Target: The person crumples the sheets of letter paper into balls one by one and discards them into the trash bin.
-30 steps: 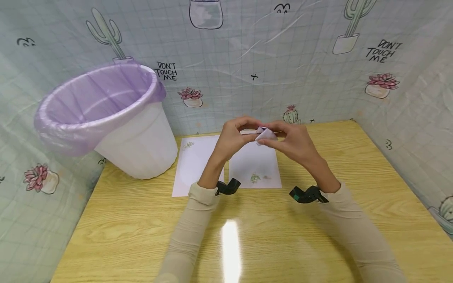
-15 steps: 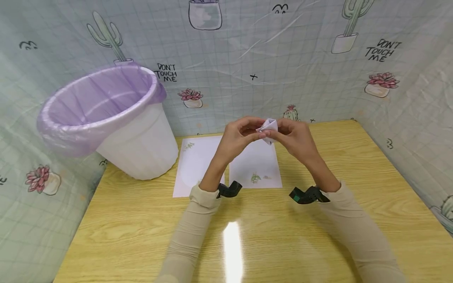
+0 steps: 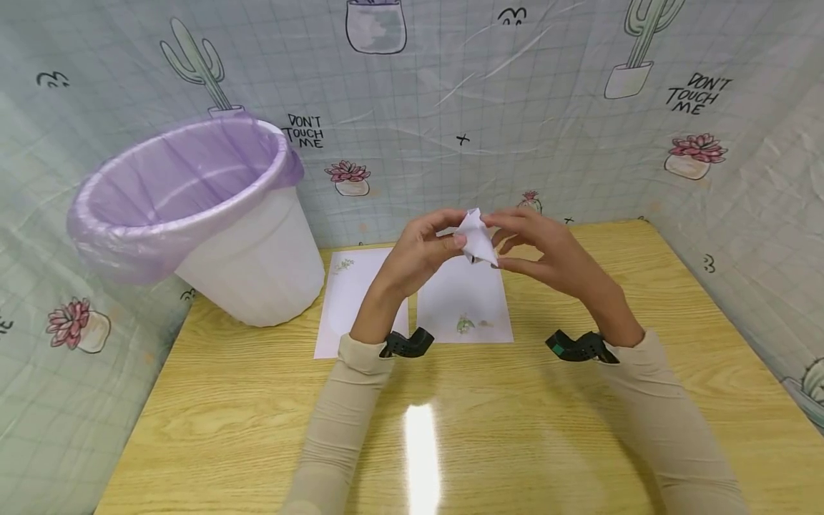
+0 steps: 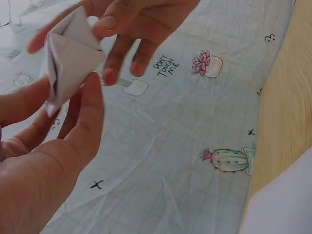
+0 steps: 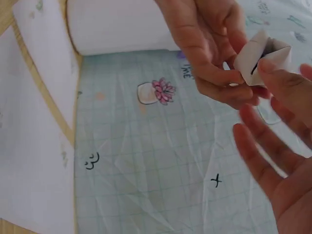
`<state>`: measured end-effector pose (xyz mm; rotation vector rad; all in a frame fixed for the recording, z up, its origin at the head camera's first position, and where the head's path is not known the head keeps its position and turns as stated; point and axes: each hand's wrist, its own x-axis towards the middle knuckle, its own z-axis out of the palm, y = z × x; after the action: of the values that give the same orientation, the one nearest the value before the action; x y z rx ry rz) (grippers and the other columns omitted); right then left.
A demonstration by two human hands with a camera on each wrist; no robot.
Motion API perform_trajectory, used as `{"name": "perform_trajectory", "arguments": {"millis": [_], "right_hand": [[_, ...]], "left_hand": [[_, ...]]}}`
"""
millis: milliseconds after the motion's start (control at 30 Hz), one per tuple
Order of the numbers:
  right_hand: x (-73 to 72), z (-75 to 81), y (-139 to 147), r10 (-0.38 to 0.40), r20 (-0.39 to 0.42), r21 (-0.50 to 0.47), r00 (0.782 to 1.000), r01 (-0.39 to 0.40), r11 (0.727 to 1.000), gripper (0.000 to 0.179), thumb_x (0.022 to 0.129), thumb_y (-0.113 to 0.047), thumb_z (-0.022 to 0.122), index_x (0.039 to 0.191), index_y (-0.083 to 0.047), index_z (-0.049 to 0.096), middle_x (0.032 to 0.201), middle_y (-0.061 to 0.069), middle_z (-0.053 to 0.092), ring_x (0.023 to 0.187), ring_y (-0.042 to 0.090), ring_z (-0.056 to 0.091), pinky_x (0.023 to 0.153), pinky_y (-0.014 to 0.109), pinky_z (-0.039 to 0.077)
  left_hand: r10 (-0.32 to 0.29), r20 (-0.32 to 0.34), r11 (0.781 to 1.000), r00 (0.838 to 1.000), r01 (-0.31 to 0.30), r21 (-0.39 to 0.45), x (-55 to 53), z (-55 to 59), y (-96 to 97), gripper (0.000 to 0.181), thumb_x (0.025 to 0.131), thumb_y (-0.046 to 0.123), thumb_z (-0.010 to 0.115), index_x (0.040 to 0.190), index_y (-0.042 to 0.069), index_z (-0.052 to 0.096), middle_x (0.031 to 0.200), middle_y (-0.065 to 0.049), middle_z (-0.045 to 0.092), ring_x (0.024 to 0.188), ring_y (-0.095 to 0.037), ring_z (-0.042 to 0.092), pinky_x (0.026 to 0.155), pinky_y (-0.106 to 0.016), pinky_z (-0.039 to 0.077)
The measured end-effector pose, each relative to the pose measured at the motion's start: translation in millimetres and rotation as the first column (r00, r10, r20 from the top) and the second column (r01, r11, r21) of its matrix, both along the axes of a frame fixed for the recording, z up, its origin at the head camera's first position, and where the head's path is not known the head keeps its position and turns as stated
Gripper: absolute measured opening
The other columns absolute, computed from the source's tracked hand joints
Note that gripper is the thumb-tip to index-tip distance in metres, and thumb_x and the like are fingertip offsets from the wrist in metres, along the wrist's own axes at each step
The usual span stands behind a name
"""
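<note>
A small white folded paper piece (image 3: 476, 234) with pointed corners is held up between both hands, over the far part of the table. My left hand (image 3: 415, 252) pinches its left side, the thumb lying flat on the near face. On the other side my right hand (image 3: 550, 250) has thumb and index finger at two of its corners, with the remaining fingers spread. The left wrist view shows triangular faces and folded edges on the paper piece (image 4: 75, 61). Seen from the right wrist, a dark opening shows between the flaps of the folded paper (image 5: 251, 53).
Two white sheets with small green plant prints, a left one (image 3: 335, 322) and a right one (image 3: 450, 307), lie on the wooden table (image 3: 502, 429). A white bin (image 3: 264, 265) with a purple liner stands at the back left. Patterned sheeting (image 3: 425, 100) covers the walls.
The folded paper has been turned between the fingers, so a broad pointed face now shows. My right hand has shifted right and its fingers have spread; the left hand has also shifted slightly.
</note>
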<state>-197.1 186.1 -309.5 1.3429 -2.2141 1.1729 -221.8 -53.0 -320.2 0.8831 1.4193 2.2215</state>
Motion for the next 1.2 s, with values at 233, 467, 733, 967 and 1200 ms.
{"name": "perform_trajectory", "arguments": {"millis": [233,467,733,967,1200], "right_hand": [[-3.0,2.9,-2,0.035,-0.245,0.025,0.969,-0.029,0.999,0.053,0.064,-0.007,0.084,0.115,-0.007,0.068,0.123,0.017,0.055,0.114,0.027,0.050,0.091,0.019,0.042],[1.8,0.2,-10,0.015,-0.287,-0.020,0.958,-0.022,1.000,0.043,0.078,-0.024,0.078,0.114,-0.004,0.065,0.129,0.017,0.056,0.107,0.021,0.060,0.084,0.018,0.048],[8.0,-0.7,-22,-0.026,-0.175,-0.188,0.984,-0.007,0.982,0.037,0.081,-0.004,0.073,0.112,0.008,0.058,0.130,0.021,0.055,0.113,0.028,0.059,0.094,0.029,0.048],[18.1,10.8,-33,0.015,-0.102,-0.343,0.995,-0.049,0.938,0.035,0.072,0.019,0.070,0.103,0.020,0.055,0.120,0.037,0.052,0.115,0.038,0.054,0.095,0.034,0.047],[11.1,-2.3,-37,0.047,-0.132,-0.410,0.990,-0.098,0.907,0.034,0.079,-0.001,0.072,0.105,0.017,0.058,0.119,0.035,0.055,0.115,0.033,0.056,0.093,0.034,0.048]], "left_hand": [[-0.091,0.086,0.995,0.992,0.093,-0.020,2.8,-2.7,1.8,0.029,0.092,-0.014,0.043,0.118,-0.007,0.053,0.105,-0.014,0.059,0.091,-0.023,0.061,0.078,-0.030,0.052],[-0.088,0.108,0.996,0.990,0.086,0.022,9.8,-3.6,10.0,0.024,0.093,-0.016,0.040,0.098,0.002,0.057,0.097,-0.012,0.058,0.083,-0.020,0.061,0.072,-0.027,0.054],[-0.055,0.121,0.993,0.991,0.041,0.110,8.4,-4.7,10.0,0.032,0.096,-0.013,0.039,0.099,0.005,0.065,0.108,-0.011,0.056,0.099,-0.022,0.059,0.086,-0.033,0.052],[0.039,-0.046,0.999,0.998,-0.038,0.019,11.4,-1.5,9.4,0.023,0.087,-0.001,0.065,0.109,0.004,0.065,0.113,-0.012,0.058,0.099,-0.021,0.062,0.088,-0.036,0.051],[0.082,-0.008,0.979,0.997,-0.079,0.187,13.7,-3.5,18.9,0.013,0.072,0.012,0.075,0.084,0.012,0.072,0.098,-0.006,0.060,0.091,-0.019,0.063,0.077,-0.027,0.053]]}}
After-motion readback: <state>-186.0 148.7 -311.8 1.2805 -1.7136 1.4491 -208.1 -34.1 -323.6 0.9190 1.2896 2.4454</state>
